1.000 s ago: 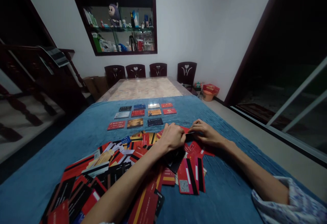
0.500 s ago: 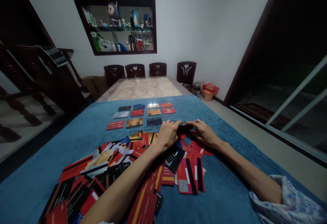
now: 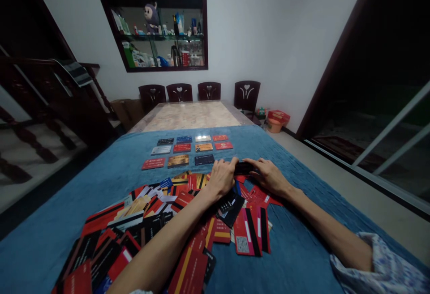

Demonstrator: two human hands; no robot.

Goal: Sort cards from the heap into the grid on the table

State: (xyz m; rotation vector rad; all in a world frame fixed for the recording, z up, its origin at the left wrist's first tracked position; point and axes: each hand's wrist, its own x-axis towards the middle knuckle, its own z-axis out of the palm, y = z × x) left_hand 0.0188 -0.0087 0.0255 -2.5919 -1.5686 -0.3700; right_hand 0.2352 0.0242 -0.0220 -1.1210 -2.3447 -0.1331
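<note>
Between both hands is a small bundle of black cards (image 3: 244, 168), held low over the far right of a loose heap. My left hand (image 3: 221, 176) is closed on its left end, and my right hand (image 3: 268, 175) grips the right end with bent fingers. How many cards are in the bundle I cannot tell. Under my left forearm spreads the heap of red, black and gold cards (image 3: 157, 209). Red cards with black stripes (image 3: 247, 233) lie nearer me. Beyond the hands, cards sit in neat rows, among them a dark blue card (image 3: 204, 159) and a gold one (image 3: 178, 160).
A blue cloth (image 3: 295, 240) covers the near part of the table, with bare marble-look tabletop (image 3: 191, 116) behind it. Dark chairs (image 3: 247, 95) stand along the far end. On the left is a wooden railing (image 3: 40, 106); a shelf niche (image 3: 157, 36) is set into the wall.
The black cards have tipped so that more of their surface shows between the hands. Both hands stay at nearly the same spot; the view has shifted slightly.
</note>
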